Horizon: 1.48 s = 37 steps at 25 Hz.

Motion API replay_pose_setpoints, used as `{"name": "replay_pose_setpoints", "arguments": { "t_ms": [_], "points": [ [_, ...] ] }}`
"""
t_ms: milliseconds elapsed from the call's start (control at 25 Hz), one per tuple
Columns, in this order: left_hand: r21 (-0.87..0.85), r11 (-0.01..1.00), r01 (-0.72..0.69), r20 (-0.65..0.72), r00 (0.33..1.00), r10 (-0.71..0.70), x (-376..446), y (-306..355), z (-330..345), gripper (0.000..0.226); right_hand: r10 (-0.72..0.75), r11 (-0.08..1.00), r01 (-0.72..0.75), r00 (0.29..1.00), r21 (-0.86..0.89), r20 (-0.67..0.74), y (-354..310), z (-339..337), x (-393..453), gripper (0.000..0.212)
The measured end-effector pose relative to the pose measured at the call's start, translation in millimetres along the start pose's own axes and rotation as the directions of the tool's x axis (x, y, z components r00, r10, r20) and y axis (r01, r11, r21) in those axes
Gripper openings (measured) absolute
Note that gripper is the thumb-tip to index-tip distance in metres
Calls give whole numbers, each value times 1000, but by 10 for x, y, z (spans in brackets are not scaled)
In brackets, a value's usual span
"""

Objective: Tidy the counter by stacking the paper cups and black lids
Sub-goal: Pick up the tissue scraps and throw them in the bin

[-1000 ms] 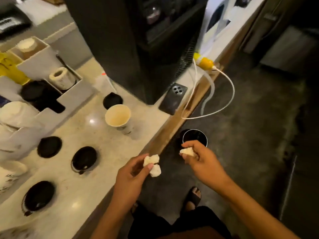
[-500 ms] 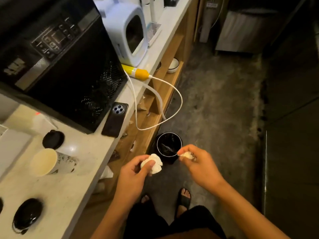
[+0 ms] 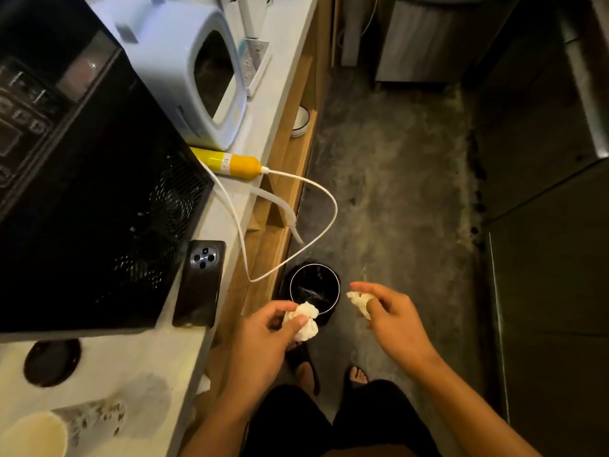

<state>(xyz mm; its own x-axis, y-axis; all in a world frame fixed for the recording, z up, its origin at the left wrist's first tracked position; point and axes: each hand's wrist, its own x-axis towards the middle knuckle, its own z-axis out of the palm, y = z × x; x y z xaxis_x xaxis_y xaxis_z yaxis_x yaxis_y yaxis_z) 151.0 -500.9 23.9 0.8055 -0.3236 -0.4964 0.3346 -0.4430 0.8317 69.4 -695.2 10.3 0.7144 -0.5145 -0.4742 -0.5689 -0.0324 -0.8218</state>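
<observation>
My left hand (image 3: 263,338) pinches a crumpled white paper wad (image 3: 301,321) just in front of the counter edge. My right hand (image 3: 392,321) grips a smaller white paper wad (image 3: 359,301) a little to the right. Both hands hover over the floor beside a black bin (image 3: 314,291) with a dark liner. One paper cup (image 3: 36,433) with a speckled print lies on its side at the counter's near left corner. A black lid (image 3: 51,361) rests flat on the counter beyond it.
A black appliance (image 3: 85,199) with a vented side fills the left of the counter. A dark phone (image 3: 200,288) lies by it. A yellow bottle (image 3: 230,164), a white cable (image 3: 296,225) looping off the edge and a pale blue machine (image 3: 194,77) stand farther along.
The view has swung right along the counter, so most cups and lids have left the frame. Both hands kept their paper wads and moved apart, either side of the bin's near rim.
</observation>
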Motion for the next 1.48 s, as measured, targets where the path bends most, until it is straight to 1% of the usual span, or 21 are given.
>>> {"name": "replay_pose_setpoints", "arguments": {
  "t_ms": [80, 160, 320, 400, 480, 600, 760, 880, 960, 1040, 1080, 1200, 1280, 1400, 1480],
  "points": [
    [1, 999, 47, 4, 999, -47, 257, -64, -57, 18, 9, 998, -11, 1000, -56, -23, 13, 121, 166, 45],
    [6, 998, 63, 0, 998, -63, 460, -122, -64, 20, 19, 995, -22, 999, -102, -35, 29, 187, 292, 46],
    [57, 997, 61, 7, 998, -62, 791, -224, 105, 18, 54, 991, -63, 996, -120, -76, 179, 205, 613, 39],
    [108, 994, 28, 13, 999, -29, 926, -274, 245, 16, 65, 988, -77, 994, -137, -88, 322, 190, 778, 37],
    [174, 985, -19, -13, 1000, 22, 1091, -374, 390, 16, 58, 986, -68, 996, -155, -67, 487, 168, 958, 36],
    [186, 983, 10, -56, 998, 1, 1405, -625, 629, 15, 30, 980, -34, 999, -197, -24, 818, 140, 1293, 35],
    [175, 981, 83, -154, 986, -56, 1946, -1276, 1026, 19, 19, 970, -22, 1000, -242, -14, 1539, 234, 1896, 32],
    [146, 977, 158, -176, 976, -131, 2395, -1832, 1239, 21, 28, 971, -29, 1000, -237, -9, 2082, 411, 2316, 28],
    [161, 968, 193, -198, 967, -159, 2789, -2298, 1375, 16, 29, 973, -27, 1000, -230, 8, 2505, 608, 2634, 27],
    [202, 954, 223, -171, 967, -189, 3249, -2793, 1518, 10, 48, 979, -48, 999, -200, -8, 2921, 817, 2965, 24],
    [238, 945, 223, -145, 970, -193, 3477, -3055, 1593, 11, 63, 982, -65, 998, -178, -22, 3135, 914, 3111, 22],
    [373, 908, 192, -110, 981, -162, 4116, -3784, 1759, 14, 103, 987, -110, 993, -120, -65, 3659, 1152, 3477, 21],
    [467, 866, 179, -93, 984, -153, 4499, -4228, 1881, 15, 130, 986, -136, 989, -93, -67, 3986, 1306, 3672, 19],
    [523, 832, 183, -59, 982, -179, 4966, -4772, 2080, 13, 142, 984, -148, 988, -101, -60, 4382, 1522, 3903, 23],
    [556, 809, 194, -45, 978, -204, 5167, -5028, 2191, 13, 144, 983, -150, 987, -102, -66, 4500, 1569, 3970, 26]
  ]
}}
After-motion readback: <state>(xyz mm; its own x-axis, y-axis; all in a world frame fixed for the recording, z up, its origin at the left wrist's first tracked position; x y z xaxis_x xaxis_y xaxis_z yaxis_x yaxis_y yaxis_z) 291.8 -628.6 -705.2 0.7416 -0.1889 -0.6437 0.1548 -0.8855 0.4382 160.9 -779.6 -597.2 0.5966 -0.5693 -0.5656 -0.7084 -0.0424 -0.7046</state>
